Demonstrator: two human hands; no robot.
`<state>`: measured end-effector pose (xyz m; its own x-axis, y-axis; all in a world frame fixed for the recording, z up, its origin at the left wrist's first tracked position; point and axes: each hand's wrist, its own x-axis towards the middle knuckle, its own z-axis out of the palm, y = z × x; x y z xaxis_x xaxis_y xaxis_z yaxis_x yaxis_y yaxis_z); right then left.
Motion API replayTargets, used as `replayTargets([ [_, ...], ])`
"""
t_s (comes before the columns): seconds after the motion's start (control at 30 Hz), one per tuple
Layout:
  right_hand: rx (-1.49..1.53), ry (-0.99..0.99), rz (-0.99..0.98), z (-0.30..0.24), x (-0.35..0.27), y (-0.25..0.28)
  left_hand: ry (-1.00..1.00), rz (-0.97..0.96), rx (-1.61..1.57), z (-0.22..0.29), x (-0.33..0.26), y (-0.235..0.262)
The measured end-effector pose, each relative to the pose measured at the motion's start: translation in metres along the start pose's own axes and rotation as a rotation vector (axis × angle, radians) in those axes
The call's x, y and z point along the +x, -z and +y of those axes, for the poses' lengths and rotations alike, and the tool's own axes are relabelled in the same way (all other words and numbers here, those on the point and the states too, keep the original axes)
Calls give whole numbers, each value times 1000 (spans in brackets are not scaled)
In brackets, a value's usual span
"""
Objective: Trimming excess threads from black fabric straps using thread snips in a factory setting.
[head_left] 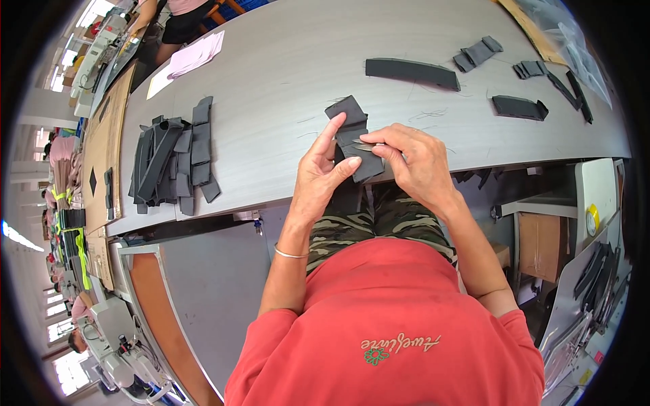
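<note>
My left hand (323, 177) pinches the dark fabric strip (355, 137) taut just above the worktop (284, 61) edge so my right hand (418, 166), fingers closed around small snips (364, 144), can reach it.

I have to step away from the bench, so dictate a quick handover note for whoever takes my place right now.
Left hand: holds the dark fabric strip at the table edge, forefinger up its side.
Right hand: grips small metal snips against the strip.
Pile of strips lies left; loose pieces lie far right.
Done: cannot tell which pieces are trimmed.
Left: likely finish this strip.
</note>
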<state>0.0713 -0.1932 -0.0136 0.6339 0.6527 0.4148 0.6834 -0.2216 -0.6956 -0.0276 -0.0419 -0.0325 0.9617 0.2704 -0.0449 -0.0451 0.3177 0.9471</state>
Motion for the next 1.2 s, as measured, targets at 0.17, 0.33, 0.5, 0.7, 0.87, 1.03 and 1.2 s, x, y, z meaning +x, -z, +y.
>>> replayTargets([
  [0.17,25,47,-33,-1,-1,0,15,-18,-10,1,-1,-2],
  [0.33,135,-41,-70,-1,-2,2,31,-33,-8,3,-2,-2],
  [0.5,156,-153,-107,-1,1,6,16,-22,13,2,-2,-1],
  [0.7,132,-199,-158,-7,0,3,-10,-66,55,0,-3,-3],
  [0.87,96,-91,-106,-5,-2,1,16,-67,64,3,-5,-3],
  [1.03,153,-274,-161,-6,-2,5,22,-64,84,5,-7,-2],
  [1.2,376,-251,-85,-5,-5,7,-1,-68,42,5,-4,1],
])
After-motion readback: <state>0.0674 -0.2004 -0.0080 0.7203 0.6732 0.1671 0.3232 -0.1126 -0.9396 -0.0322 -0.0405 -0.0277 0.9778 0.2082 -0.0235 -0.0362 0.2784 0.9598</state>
